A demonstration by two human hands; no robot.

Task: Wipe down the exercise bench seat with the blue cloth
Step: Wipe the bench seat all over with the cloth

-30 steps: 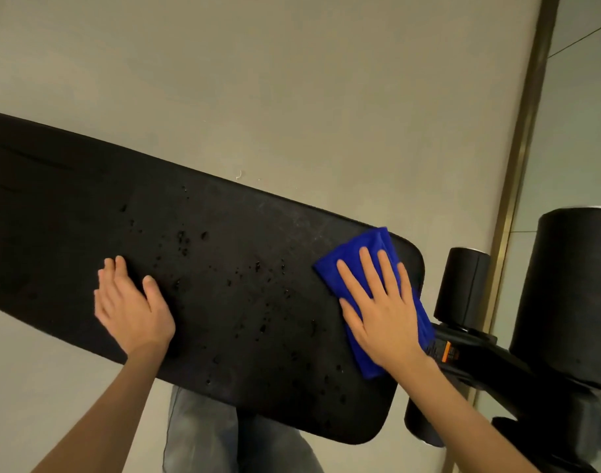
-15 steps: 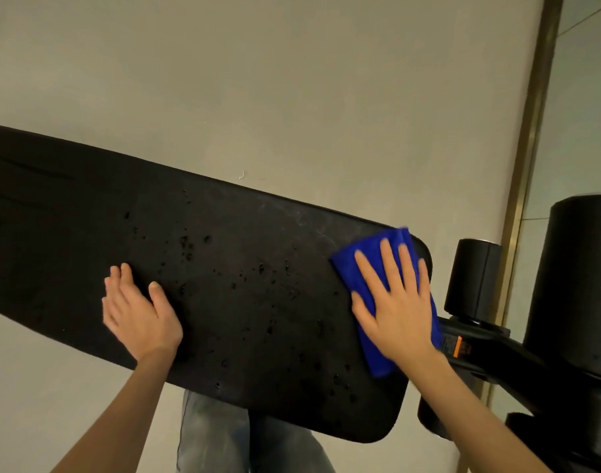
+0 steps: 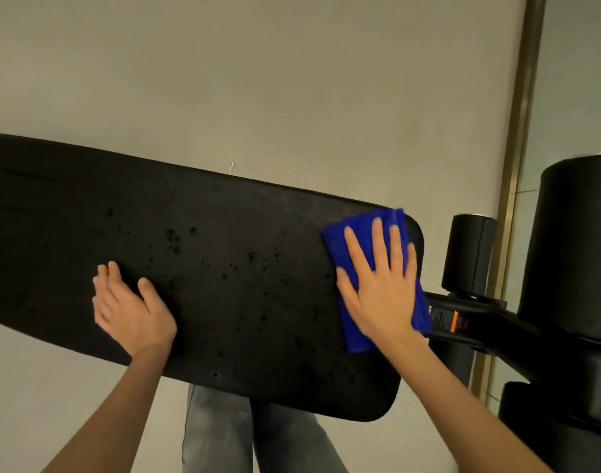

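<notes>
In the head view, the long black exercise bench seat (image 3: 241, 302) runs across the picture from left to right. The blue cloth (image 3: 340, 233) lies folded at its right end, close to the rounded corner. The right hand (image 3: 381, 288) presses flat on the cloth. Its fingers (image 3: 377, 240) are straight and spread, not curled around the cloth. The lower edge of the cloth shows below the palm. The left hand (image 3: 131, 308) rests on the seat well apart from the cloth, near the front edge, with fingers released and almost straight. It holds nothing and seems to steady the seat.

The step in hand seems to be the wiping of the right end. Many dark specks (image 3: 172, 237) lie on the middle of the seat, between the two hands; I cannot tell if they are drops or marks. To do it well, I think the palm should stay flat so that the cloth does not bunch. The strokes should overlap and go from the end toward the specks. The left hand will have to move away when the cloth arrives there.

Just beyond the right end stand a small foam roller (image 3: 469, 254) and a bigger foam roller (image 3: 575, 254) on the black frame (image 3: 490, 315), which carries an orange label (image 3: 459, 324). A wide stroke to the right could hit them. Below the seat the person's legs in jeans (image 3: 217, 435) are visible, on a pale floor (image 3: 258, 80).
</notes>
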